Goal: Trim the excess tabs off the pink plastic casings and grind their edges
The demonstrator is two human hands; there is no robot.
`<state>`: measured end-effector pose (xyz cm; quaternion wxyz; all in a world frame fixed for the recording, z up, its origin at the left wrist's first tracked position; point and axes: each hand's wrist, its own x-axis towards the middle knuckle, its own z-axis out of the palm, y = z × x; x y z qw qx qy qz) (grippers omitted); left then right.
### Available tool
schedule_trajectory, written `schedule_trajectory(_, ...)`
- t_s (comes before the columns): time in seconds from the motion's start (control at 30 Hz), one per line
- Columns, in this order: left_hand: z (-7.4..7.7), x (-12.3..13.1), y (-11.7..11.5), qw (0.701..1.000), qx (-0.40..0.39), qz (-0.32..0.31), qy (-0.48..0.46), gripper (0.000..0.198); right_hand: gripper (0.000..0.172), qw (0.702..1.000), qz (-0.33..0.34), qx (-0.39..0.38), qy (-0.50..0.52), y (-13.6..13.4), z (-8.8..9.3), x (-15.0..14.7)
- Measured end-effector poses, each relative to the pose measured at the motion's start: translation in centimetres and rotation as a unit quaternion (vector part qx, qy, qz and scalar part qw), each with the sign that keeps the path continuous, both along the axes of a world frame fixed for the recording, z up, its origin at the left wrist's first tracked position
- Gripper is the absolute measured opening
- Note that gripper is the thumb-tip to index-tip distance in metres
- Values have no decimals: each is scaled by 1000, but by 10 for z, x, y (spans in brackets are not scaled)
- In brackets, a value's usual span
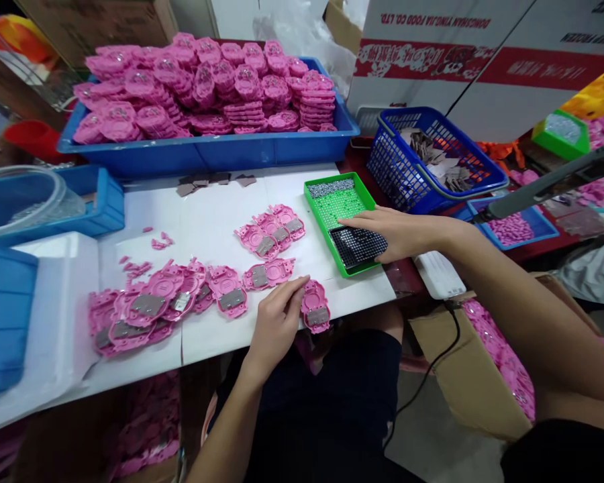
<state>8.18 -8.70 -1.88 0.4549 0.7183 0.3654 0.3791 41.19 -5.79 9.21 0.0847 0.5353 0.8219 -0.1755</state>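
Pink plastic stacks (206,87): heaped in a long blue plastic crate (206,153) along the far edge, well apart from both hands.
White table sheet (206,215): covering the work surface, with small pink scraps scattered on its left part.
Loose heap of pink shells (145,308): near left, overlapping one another, grey metal plates showing on several.
Short row of pink shells (272,228): mid-table, lying between the left hand and the crate.
Blue wire basket (387,161): far right, just beyond the green tray, holding grey flat pads (437,161).
White cartons with red print (433,60): stacked behind the basket.
White power block (437,275): at the table's right edge under the right forearm, black cable (433,362) hanging down from it.
Brown cardboard box (463,382): on the floor, near right, with pink parts inside.
Green rectangular plastic tray (342,201): right of mid-table, a dark studded grid (355,247) filling its near half.
Right hand (387,231): palm down, fingers stretched flat, resting on the dark studded grid, gripping nothing.
Single pink plastic shell with grey plate (316,307): at the near table edge, just left of the tray's near corner.
Left hand (276,322): loosely curled, fingertips against the shell's far left edge; a true pinch not clear.
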Motion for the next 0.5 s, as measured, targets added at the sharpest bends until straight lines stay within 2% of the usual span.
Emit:
schedule_trajectory(0.27, -1, 0, 1, 1000, 5, -5, -10, 27, 103, 998, -21, -4, 55, 17, 17, 0)
schedule_trajectory(0.5, 1, 0, 1, 1000, 1, -7, -4, 26, 107, 999, -38, 3, 32, 57, 14, 4)
